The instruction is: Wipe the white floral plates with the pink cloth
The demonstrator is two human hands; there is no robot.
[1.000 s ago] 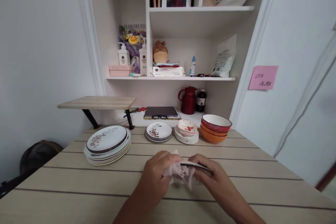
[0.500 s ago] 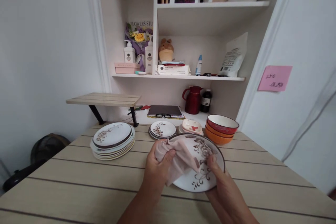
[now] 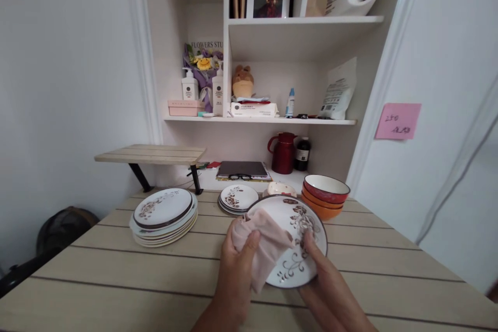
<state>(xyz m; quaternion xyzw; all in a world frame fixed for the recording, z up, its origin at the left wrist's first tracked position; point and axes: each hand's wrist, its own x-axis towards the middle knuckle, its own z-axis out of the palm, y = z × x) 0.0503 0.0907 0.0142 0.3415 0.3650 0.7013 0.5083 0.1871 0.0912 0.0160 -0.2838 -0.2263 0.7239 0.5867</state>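
Observation:
A white plate [image 3: 286,264] with a brown flower pattern and dark rim is held tilted above the table. My right hand [image 3: 324,270] grips its right side, thumb on the face and fingers underneath. A pale pink cloth [image 3: 264,244] lies over the plate's left part. My left hand [image 3: 239,254] is closed around the cloth at the left rim, its thumb on top; whether its fingers reach behind the plate is hidden.
On the table [image 3: 155,280], a stack of large plates [image 3: 165,210] is at left, small plates [image 3: 238,197] behind my hands, and a small dish [image 3: 280,188] beside nested bowls [image 3: 326,194] at right. A wooden riser [image 3: 151,154] stands back left; a red jug [image 3: 283,153] is behind.
The view has tilted slightly, so the background sits lower. My left hand and the cloth have turned a little on the plate; both hands keep their hold.

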